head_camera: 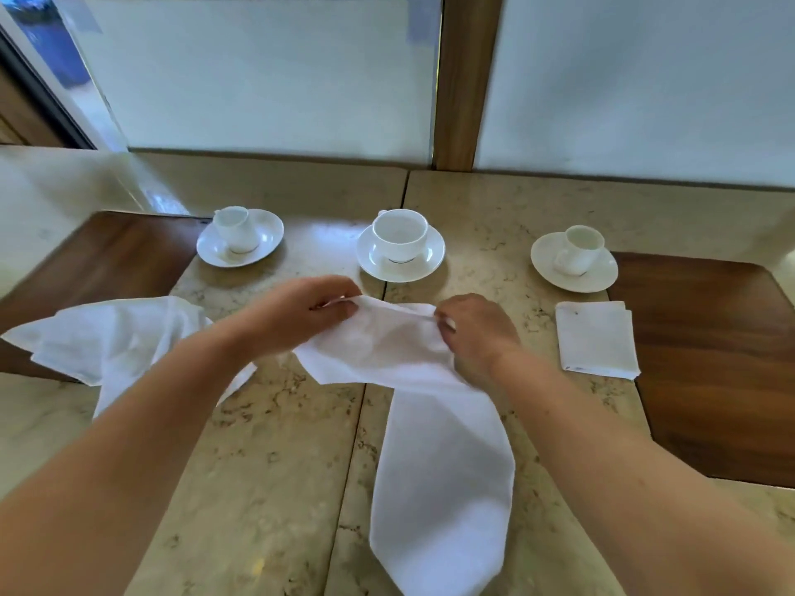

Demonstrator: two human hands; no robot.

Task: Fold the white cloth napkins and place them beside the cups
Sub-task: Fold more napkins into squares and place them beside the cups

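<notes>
A white cloth napkin hangs loosely over the middle of the table, its lower part trailing toward me. My left hand and my right hand each pinch its far edge, a little above the table. Three white cups stand on saucers along the far side: a left cup, a middle cup and a right cup. A folded napkin lies flat just in front of the right cup's saucer. An unfolded, crumpled napkin lies at the left.
The table is beige marble with a seam down the middle and dark wooden insets at the left and right. Frosted glass panels and a wooden post stand behind the cups.
</notes>
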